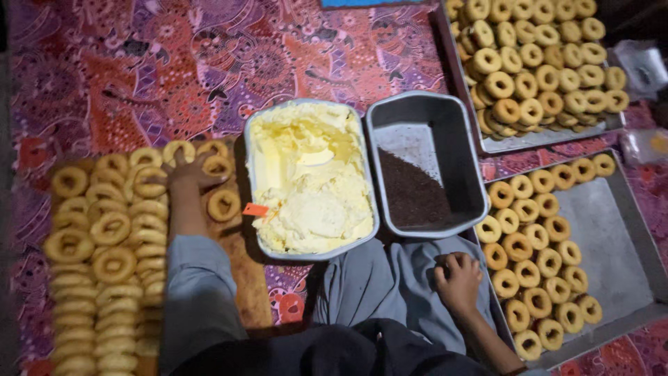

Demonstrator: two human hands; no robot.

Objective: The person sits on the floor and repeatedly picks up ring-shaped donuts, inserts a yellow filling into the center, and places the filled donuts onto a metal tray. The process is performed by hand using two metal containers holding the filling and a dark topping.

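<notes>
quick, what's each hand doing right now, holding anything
Left hand: open, fingers spread on the pale ring-shaped pastries on the wooden board, gripping none.
Right hand: loosely curled, resting on the grey cloth, holding nothing.

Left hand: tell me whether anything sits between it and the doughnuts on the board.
Nothing visible does. The left hand already rests on the doughnuts at the far end of the wooden board, fingers spread over them. The tub of yellow cream stands beside it, not between.
</notes>
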